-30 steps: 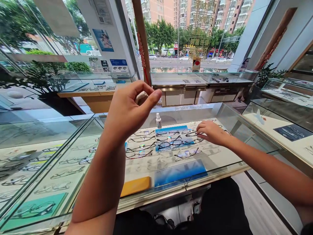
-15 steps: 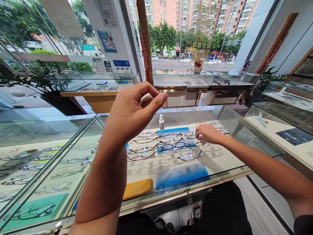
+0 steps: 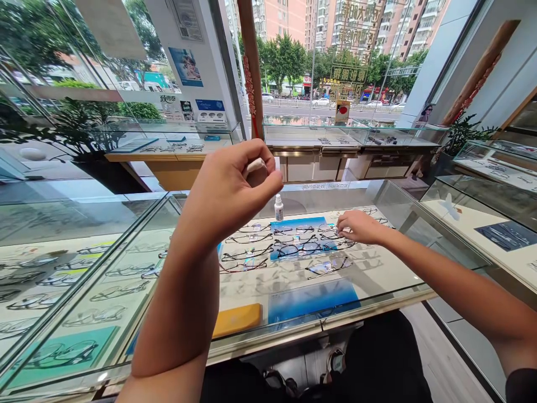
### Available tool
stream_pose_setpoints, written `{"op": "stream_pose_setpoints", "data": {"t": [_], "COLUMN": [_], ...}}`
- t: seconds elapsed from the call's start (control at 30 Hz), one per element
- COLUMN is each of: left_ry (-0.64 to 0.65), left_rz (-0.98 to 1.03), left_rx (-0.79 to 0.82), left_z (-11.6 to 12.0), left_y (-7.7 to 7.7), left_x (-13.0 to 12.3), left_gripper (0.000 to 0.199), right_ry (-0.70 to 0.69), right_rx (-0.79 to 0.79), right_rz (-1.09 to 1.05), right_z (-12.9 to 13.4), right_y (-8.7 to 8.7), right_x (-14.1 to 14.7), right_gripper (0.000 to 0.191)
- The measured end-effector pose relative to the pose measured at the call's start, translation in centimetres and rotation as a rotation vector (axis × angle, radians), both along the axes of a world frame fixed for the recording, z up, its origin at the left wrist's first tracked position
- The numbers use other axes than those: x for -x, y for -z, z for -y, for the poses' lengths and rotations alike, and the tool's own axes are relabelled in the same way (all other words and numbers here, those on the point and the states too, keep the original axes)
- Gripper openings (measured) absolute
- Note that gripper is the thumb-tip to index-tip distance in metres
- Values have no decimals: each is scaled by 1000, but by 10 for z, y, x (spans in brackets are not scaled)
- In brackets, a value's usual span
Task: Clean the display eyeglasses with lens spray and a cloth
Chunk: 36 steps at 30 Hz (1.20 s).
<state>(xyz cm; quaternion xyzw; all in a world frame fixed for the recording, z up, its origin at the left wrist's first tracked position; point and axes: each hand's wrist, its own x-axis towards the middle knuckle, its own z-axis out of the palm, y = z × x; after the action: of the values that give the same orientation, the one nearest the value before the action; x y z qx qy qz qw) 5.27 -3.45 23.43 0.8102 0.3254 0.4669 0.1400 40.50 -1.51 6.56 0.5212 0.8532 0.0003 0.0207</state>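
My left hand (image 3: 239, 179) is raised high in front of me above the glass counter. Its fingers curl round toward the thumb, and a small pale patch shows inside the curl, too hidden to name. My right hand (image 3: 359, 226) is low over the right part of the counter, fingers bent and close together beside the rows of eyeglasses (image 3: 300, 247). What its fingertips hold, if anything, is hidden. A small white bottle (image 3: 279, 208) stands upright on the counter beyond the eyeglasses, between my two hands.
Under the glass, a blue sheet (image 3: 312, 302) and a yellow case (image 3: 238, 320) lie near the front edge. More display cases (image 3: 486, 224) flank me on the right and left. Along the window are further showcases (image 3: 306, 137) and a potted plant (image 3: 94, 162).
My left thumb has drawn slightly back and the curl of that hand looks a little rounder. My right hand stays nearly in place. The view has shifted slightly.
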Motion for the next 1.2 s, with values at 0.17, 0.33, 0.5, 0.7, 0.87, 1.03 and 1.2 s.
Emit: {"op": "stream_pose_setpoints", "data": {"t": [0.17,0.33,0.5,0.7,0.87,1.03,1.2], "left_ry": [-1,-2,-3,-50,-3,38,90], "left_rz": [-6,-19,-5,41,81,107,100], "left_rx": [6,3,2,-9,53,62,117], "left_z": [5,12,16,12,6,-2,-14], "left_y": [-3,-7,-9,-7,-3,1,5], "left_x": [-1,2,8,13,13,11,4], "left_gripper": [17,14,14,15,16,17,18], "right_ry": [167,250,312,317,42,-204,-262], "right_rx": [-13,80,116,31,-281,-487,-524], "right_rz": [30,73,19,-234,-706,-749,-757], "right_z": [-22,-46,-66,-75,-23,25,33], "right_y": [-5,9,-11,-108,-154,-152,-145], "right_x": [4,14,14,8,62,113,113], "right_gripper": [24,20,17,26,20,25,30]}}
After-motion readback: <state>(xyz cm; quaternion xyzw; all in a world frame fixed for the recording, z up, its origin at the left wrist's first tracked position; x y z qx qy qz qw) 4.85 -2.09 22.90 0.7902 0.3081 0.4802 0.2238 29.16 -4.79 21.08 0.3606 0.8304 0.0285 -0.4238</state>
